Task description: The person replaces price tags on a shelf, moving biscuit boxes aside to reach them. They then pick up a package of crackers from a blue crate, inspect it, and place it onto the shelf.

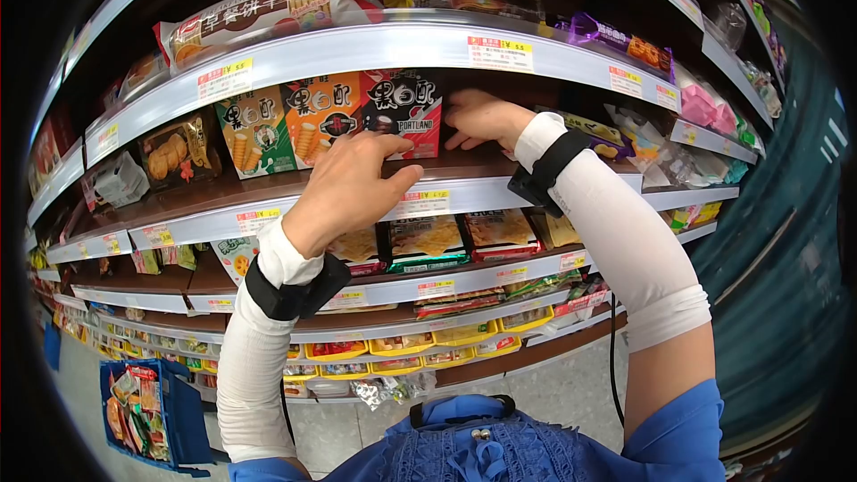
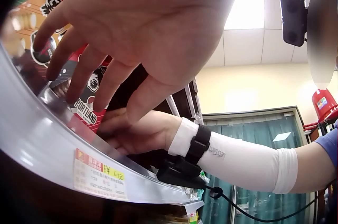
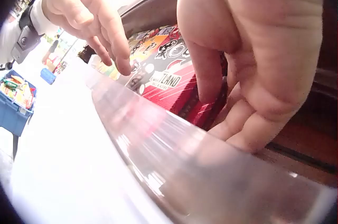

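Three snack boxes stand side by side on the shelf: green [image 1: 257,134], orange [image 1: 321,112] and black-and-red [image 1: 406,112]. My left hand [image 1: 357,180] is in front of the orange and black-and-red boxes, its fingers extended and slightly spread; the left wrist view shows the palm [image 2: 142,29] holding nothing. At the right side of the black-and-red box [image 3: 169,79] is my right hand [image 3: 264,50], its fingers bent and fingertips against or very near that side. The clear shelf lip partly hides these fingertips.
A price-tagged shelf edge [image 1: 348,55] runs above both hands, and another [image 1: 482,195] lies below. Left of the boxes sits a brown cookie pack [image 1: 181,153]. Packets fill the lower shelves; a blue basket [image 1: 183,411] of snacks stands at lower left.
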A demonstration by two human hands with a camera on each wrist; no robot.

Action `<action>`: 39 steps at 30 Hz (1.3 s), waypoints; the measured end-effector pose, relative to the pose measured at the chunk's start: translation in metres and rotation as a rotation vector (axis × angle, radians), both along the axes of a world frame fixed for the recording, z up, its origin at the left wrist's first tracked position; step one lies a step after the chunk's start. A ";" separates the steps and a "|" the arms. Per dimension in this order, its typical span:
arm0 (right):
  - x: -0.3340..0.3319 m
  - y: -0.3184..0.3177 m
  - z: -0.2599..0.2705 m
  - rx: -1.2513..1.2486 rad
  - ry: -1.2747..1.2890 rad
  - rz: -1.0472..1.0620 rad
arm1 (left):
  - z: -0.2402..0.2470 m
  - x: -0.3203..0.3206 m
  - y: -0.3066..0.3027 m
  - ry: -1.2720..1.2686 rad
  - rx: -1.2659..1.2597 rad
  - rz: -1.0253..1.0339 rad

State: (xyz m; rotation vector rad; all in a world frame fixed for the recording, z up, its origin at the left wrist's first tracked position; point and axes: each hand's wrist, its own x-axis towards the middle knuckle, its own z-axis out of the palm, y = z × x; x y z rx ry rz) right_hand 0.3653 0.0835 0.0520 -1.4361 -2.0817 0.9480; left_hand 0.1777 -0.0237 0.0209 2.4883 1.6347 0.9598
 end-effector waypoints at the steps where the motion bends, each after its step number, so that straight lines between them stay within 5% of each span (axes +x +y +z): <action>1: 0.001 0.000 -0.001 0.001 0.003 -0.004 | -0.001 0.000 0.001 0.003 0.001 -0.004; 9: 0.052 -0.043 0.016 0.337 -0.143 0.049 | -0.004 0.015 -0.004 -0.052 0.125 -0.127; 15: 0.134 -0.068 0.002 0.514 0.100 -0.085 | -0.004 0.048 0.004 -0.104 0.185 -0.252; 29: 0.192 -0.050 -0.063 0.756 0.162 -0.073 | 0.022 0.141 0.092 0.365 -0.221 -0.039; 34: 0.199 -0.051 -0.072 0.748 0.233 -0.044 | 0.022 0.148 0.104 0.361 -0.250 -0.011; 39: 0.205 -0.044 -0.083 0.763 0.338 0.010 | 0.027 0.154 0.114 0.339 -0.536 0.018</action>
